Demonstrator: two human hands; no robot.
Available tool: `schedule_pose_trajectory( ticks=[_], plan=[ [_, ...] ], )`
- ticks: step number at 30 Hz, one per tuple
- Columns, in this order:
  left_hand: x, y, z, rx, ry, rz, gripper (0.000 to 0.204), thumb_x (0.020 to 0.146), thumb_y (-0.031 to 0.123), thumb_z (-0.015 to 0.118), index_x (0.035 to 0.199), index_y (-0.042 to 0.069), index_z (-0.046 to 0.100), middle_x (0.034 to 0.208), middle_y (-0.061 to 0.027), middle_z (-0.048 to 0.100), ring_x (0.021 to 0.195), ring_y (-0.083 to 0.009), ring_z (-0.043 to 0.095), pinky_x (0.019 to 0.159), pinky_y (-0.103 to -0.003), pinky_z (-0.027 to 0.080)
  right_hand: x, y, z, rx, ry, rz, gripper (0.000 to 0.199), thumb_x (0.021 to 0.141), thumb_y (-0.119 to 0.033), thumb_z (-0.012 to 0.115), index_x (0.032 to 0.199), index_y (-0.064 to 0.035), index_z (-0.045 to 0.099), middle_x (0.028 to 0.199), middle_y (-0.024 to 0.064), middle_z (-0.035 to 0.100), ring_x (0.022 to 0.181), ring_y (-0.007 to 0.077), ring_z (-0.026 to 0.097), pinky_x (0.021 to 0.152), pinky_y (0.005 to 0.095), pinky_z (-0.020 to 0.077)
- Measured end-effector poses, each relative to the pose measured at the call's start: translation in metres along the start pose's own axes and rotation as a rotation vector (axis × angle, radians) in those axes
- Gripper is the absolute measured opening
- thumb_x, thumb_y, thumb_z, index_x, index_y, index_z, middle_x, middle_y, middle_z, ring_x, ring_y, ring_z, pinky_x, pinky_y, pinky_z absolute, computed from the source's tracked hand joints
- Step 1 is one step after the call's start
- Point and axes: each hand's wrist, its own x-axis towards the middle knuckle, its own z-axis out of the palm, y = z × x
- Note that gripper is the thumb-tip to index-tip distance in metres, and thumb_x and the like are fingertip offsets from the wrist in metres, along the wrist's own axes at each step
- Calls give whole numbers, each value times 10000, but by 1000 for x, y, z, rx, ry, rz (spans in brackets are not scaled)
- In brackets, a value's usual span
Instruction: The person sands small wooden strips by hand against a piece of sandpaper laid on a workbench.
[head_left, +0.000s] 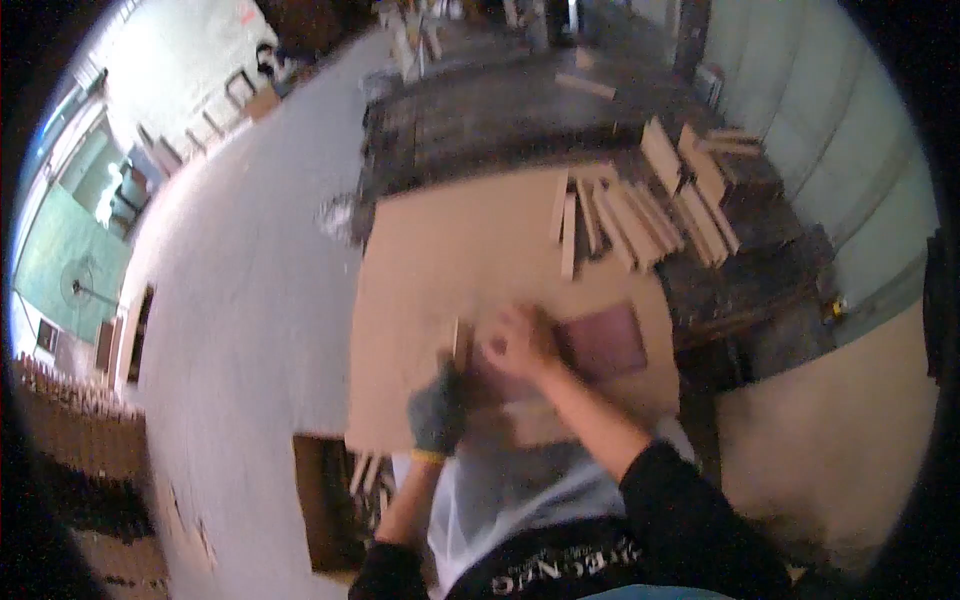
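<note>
My left hand, in a dark grey-green glove with a yellow cuff, is closed on a short wooden strip that sticks up past the fingers. To its right is my bare right hand, fingers bent and apart, slightly blurred, with nothing visible in them. It is over a dull red sheet that looks like sandpaper, and hides part of it. The sheet lies on a large tan board. Several pale wooden strips lie loosely at the board's far right corner.
More wooden pieces are piled on the dark workbench beyond the board. Below the board's left edge stands an open cardboard box holding wooden strips. Brown stacked material stands at far left, and a pale wall at right.
</note>
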Motion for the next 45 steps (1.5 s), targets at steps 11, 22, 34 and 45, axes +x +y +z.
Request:
schedule_pose_trajectory(
  ticks=[11,22,34,45],
  plan=[
    [37,-47,-60,415,1,42,377,803,304,604,1106,92,529,657,-92,625,563,-297,623,477,-398,440,52,-67,24,112,88,10,298,691,-299,719,911,-105,669,1084,77,580,1077,278,521,981,433,376],
    [115,-5,-45,313,10,147,400,711,348,677,993,92,555,629,-95,607,569,-302,613,517,-418,447,48,-34,14,30,11,-38,294,683,-236,717,951,-126,666,1141,58,555,1109,271,496,990,425,367],
    [84,-16,-41,271,18,74,323,810,319,601,1060,122,544,650,-117,621,575,-309,617,504,-462,434,49,-23,24,223,56,-12,304,711,-315,712,927,-105,674,1096,75,574,1082,297,508,971,435,368],
    [-38,-133,-109,198,256,-547,386,932,247,487,1254,36,504,1108,-200,610,954,-334,589,837,-405,463,54,-31,11,94,136,-75,273,717,-339,706,906,-145,680,1069,73,590,1024,292,544,907,441,412]
  ],
)
